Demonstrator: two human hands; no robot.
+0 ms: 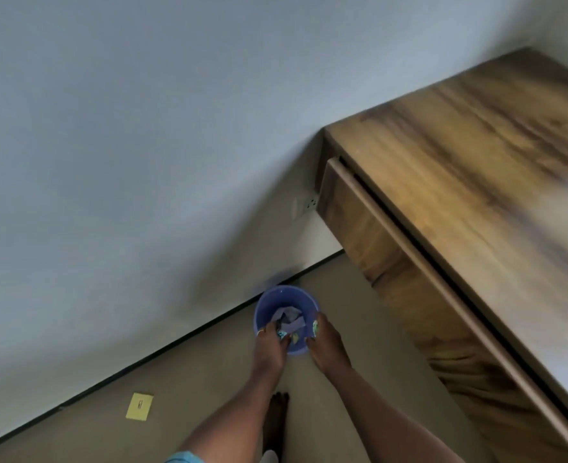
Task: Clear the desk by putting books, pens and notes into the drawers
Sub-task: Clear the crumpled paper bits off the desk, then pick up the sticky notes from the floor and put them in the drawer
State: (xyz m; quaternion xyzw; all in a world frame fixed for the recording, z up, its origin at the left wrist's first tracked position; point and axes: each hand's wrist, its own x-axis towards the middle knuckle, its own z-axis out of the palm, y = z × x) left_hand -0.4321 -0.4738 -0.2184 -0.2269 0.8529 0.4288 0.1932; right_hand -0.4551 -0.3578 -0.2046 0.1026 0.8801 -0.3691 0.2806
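A small blue bin (276,297) stands on the floor against the wall, with crumpled pale paper (289,320) inside. My left hand (271,345) and my right hand (324,344) both reach down to its near rim. Each hand's fingers are curled around small greenish scraps at the rim. The wooden desk (476,155) fills the right side, its top blurred. Its upper drawer (353,208) is pulled out a little. A yellow sticky note (139,406) lies on the floor to the left.
A pale wall takes up the upper left, meeting the beige floor (209,379) at a dark skirting line. A wall socket (311,203) sits beside the desk's side. My bare foot (276,419) stands between my arms.
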